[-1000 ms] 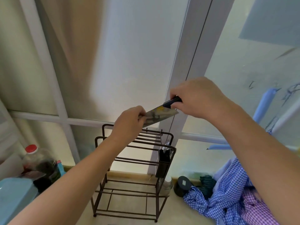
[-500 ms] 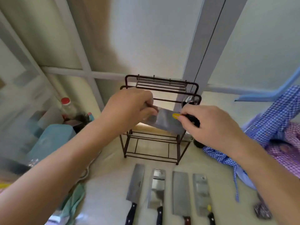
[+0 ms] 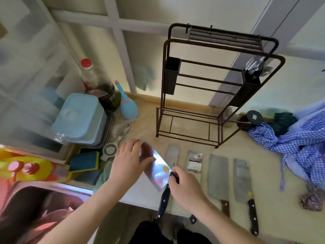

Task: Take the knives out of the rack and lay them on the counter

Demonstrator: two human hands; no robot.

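Observation:
A dark wire knife rack (image 3: 223, 35) stands at the back of the beige counter (image 3: 269, 173); I see no knives in its slots. I hold a shiny cleaver (image 3: 158, 173) with a yellow sticker low over the counter, tilted. My left hand (image 3: 130, 161) pinches the far end of its blade. My right hand (image 3: 186, 187) grips its black handle. Several cleavers lie side by side in front of the rack, blades pointing away from me: the leftmost (image 3: 172, 154), the rightmost (image 3: 241, 180). The held cleaver overlaps the leftmost one in view.
A black cup (image 3: 251, 81) on the rack's right side holds cutlery. Left of the hands are a light blue lidded box (image 3: 79, 118), a red-capped bottle (image 3: 91, 74), a sponge (image 3: 84, 161) and the sink (image 3: 35, 208). A blue checked cloth (image 3: 299, 141) lies at the right.
Both hands have carried the cleaver down from rack height to just above the counter, left of the laid row. My head has tilted down, bringing the counter and sink into view.

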